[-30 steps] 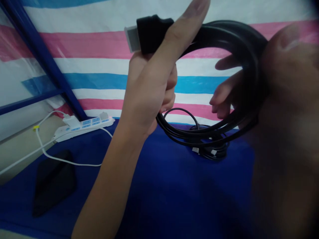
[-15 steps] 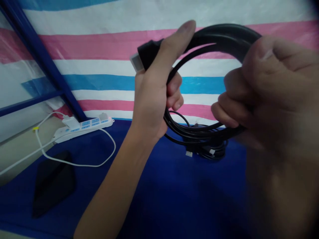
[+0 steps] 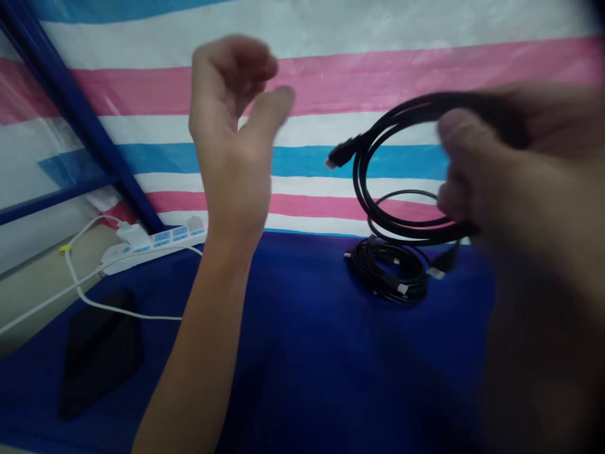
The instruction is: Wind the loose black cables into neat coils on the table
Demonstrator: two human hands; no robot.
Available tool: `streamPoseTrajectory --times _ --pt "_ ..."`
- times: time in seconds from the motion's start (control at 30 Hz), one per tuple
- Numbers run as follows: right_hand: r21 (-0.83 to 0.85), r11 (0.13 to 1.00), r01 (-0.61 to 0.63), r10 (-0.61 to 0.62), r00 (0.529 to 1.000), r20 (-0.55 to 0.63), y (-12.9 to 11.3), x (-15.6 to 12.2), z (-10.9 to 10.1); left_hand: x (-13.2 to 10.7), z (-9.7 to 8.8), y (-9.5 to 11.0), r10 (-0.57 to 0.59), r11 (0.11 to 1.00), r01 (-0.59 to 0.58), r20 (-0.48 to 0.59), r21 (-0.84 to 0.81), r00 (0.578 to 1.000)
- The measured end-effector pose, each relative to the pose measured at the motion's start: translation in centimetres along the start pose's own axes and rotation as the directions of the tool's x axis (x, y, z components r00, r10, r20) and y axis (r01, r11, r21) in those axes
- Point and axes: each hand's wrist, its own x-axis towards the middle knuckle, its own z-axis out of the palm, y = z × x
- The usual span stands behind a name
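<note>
A coiled black cable (image 3: 373,202) hangs in the air, its right side gripped by my right hand (image 3: 491,151). One plug with a pale metal end (image 3: 336,155) points out to the left of the loop, and another plug (image 3: 442,261) dangles below it. These look like HDMI plugs. My left hand (image 3: 236,132) is raised to the left, apart from the cable, with thumb and curled fingers separated and nothing between them. Beneath the held loop, more coiled black cables (image 3: 390,271) with plugs lie on the blue surface (image 3: 302,353).
A white power strip (image 3: 155,249) with a plugged-in white adapter and cord (image 3: 137,312) sits at the left. A flat black object (image 3: 101,353) lies in front of it. Blue metal bars (image 3: 80,107) stand at left, before a striped plastic sheet (image 3: 331,82) behind.
My left hand has let go of the cable coil and moved left. My right hand keeps the coil, now lower and with its plugs hanging free.
</note>
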Motion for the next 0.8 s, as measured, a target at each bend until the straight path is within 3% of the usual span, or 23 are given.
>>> streamPoseTrajectory --times 0.07,0.13,0.2,0.23,0.3,0.43,0.53,0.63,0.8 --pt "-0.227 0.974 0.012 -0.017 1.0 -0.02 -0.8 0.1 0.9 -0.5 0.6 0.7 0.09 0.964 -0.141 0.22 0.225 0.971" --pt "-0.296 0.954 0.046 -0.02 0.996 0.089 -1.6 0.1 1.3 -1.3 1.5 1.0 -0.039 0.929 -0.138 0.461 0.345 0.887" --pt "-0.255 0.963 0.088 -0.021 0.966 0.256 -2.2 0.0 1.0 -1.9 2.2 0.9 -0.211 0.926 -0.022 0.566 0.376 0.797" --pt "-0.243 0.966 0.094 -0.011 0.946 0.324 -2.4 -0.2 0.8 -2.1 2.4 0.8 -0.269 0.93 0.053 0.579 0.363 0.769" --pt "-0.233 0.969 0.085 0.008 0.929 0.37 -2.8 -0.5 0.4 -2.2 2.8 0.7 -0.338 0.931 0.185 0.557 0.313 0.759" --pt "-0.182 0.983 0.002 0.03 0.984 0.175 -2.9 -0.7 0.4 -2.1 3.1 0.8 -0.407 0.913 0.373 0.442 0.167 0.799" --pt "-0.174 0.985 0.007 0.001 0.999 0.043 -2.7 -0.5 0.8 -2.2 3.3 0.7 -0.477 0.856 0.515 0.312 -0.049 0.822" --pt "-0.192 0.981 0.03 -0.03 1.0 0.007 -2.1 -0.2 1.5 -2.2 3.2 0.4 -0.526 0.792 0.58 0.266 -0.191 0.807" --pt "0.236 0.972 -0.008 0.014 1.0 -0.027 -1.1 0.0 2.6 -1.6 2.4 0.6 -0.597 0.706 0.669 0.314 -0.23 0.738"
